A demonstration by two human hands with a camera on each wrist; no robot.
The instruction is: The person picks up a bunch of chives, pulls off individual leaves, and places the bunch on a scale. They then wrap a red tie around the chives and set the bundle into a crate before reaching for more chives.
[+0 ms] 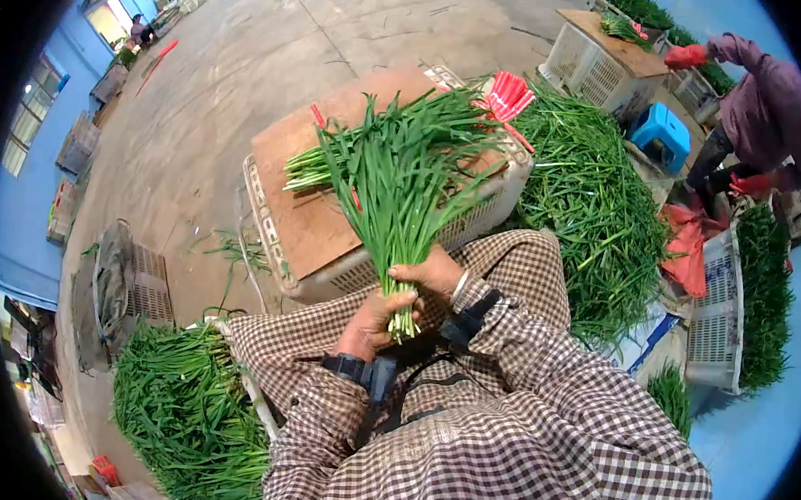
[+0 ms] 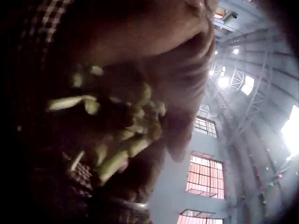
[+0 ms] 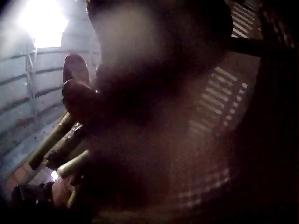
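Both hands hold a bunch of garlic chives [image 1: 389, 209] upright above the lap, leaves fanning away and pale stem ends toward the body. Lower on the stems, the left hand [image 1: 374, 319] curls its fingers round them. My right hand [image 1: 435, 275] grips just above it from the other side, thumb across the stems. Cut stem ends [image 2: 117, 163] poke out below the palm in the dark left wrist view. Stems [image 3: 49, 144] also show beside the fingertips in the right wrist view. Behind the bunch, more chives [image 1: 310, 168] lie on a brown board [image 1: 280, 221], partly hidden by its leaves.
The board tops a white crate [image 1: 340, 279]. Red-and-white strips [image 1: 508, 97] lie at its far corner. Loose chives are heaped at right [image 1: 592, 215] and lower left [image 1: 184, 411]. Another person [image 1: 770, 111] works at the right near a blue stool [image 1: 662, 137].
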